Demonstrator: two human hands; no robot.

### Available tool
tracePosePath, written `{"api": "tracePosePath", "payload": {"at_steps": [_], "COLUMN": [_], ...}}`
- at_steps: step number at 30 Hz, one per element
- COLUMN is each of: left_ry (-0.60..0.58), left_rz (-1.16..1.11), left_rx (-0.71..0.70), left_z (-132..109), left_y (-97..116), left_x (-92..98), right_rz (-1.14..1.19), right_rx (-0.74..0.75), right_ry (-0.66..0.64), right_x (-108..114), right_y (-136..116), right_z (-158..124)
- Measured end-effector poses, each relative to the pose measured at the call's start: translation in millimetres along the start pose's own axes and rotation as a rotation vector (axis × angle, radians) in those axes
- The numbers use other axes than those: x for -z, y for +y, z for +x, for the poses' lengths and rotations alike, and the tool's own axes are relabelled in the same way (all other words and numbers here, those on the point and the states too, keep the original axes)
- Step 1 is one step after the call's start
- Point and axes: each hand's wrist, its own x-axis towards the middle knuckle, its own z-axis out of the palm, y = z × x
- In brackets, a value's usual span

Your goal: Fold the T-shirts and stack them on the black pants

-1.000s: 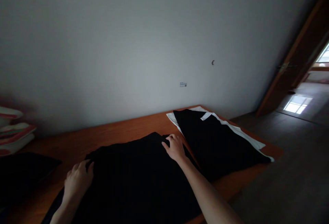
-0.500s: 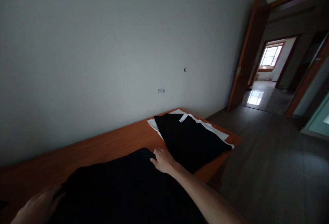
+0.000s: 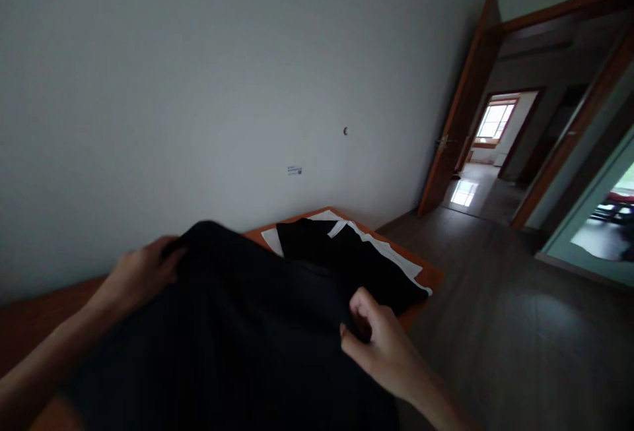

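A large piece of black fabric [image 3: 247,325], apparently a garment, hangs raised in front of me above the table. My left hand [image 3: 143,269] is closed on its upper left edge, lifting it into a peak. At the right edge, my right hand [image 3: 374,332] has its fingers curled round the cloth, thumb towards the index finger. Beyond it, a second black garment [image 3: 347,253] lies flat at the table's far end, with a white strip [image 3: 337,229] on top. White cloth [image 3: 391,253] shows along its borders. The raised fabric hides much of the table.
The orange-brown wooden table [image 3: 49,302] runs along a pale wall [image 3: 198,88] with a small label [image 3: 294,170]. To the right, past the table's end, are the dark floor [image 3: 485,325] and an open wooden door [image 3: 458,107].
Both hands have lifted the black fabric off the table. My left hand has risen and moved right; my right hand has shifted right. The view has turned slightly to the right.
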Motion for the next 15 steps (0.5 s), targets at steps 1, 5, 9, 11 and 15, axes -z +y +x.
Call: {"api": "tracePosePath", "payload": {"at_steps": [1,5,9,11,15], "left_ry": [0.053,0.068,-0.043,-0.149,-0.143], "left_rz": [-0.116,-0.327,-0.469,-0.589,-0.702], "left_rx": [-0.106,-0.361,-0.572,-0.754,-0.624], "left_z": [23,87,77,46,-31], "left_y": [26,120,161,154,99], "left_x": [-4.2,-35.3,-75.8,-97.1,-129.7], "right_rz": [-0.022,-0.269,-0.639,-0.701,-0.648], "right_rx": [-0.021,-0.274,-0.345,-0.305,-0.277], "right_ry": [0.051,0.259,0.148,0.084,-0.098], "right_x": [10,47,66,62,28], "right_y": [4,34,70,83,87], "right_z": [10,57,78,74,63]}}
